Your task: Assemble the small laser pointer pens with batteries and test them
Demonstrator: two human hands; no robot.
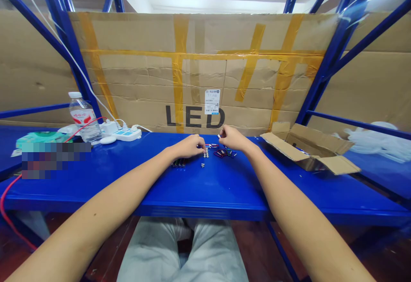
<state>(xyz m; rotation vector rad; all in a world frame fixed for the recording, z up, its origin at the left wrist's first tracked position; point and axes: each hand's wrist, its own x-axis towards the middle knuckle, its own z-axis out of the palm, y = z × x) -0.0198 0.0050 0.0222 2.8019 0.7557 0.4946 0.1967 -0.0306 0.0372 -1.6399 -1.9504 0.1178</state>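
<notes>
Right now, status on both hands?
Left hand on small metal parts, grip unclear. Right hand pinching a small piece. Dark clips beside; nothing blocking.

Bottle point(81, 117) left on bench point(205, 187); small parts point(221, 152) centre; open box point(310, 147) right.

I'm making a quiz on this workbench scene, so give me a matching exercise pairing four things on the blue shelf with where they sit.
Things:
1. clear plastic water bottle
2. open brown cardboard box
3. white power strip
4. small silver metal parts

Places:
A. far right of the hands
B. between the two hands
C. far left, upright
D. just right of the bottle

Pairs: 1-C, 2-A, 3-D, 4-B
</notes>
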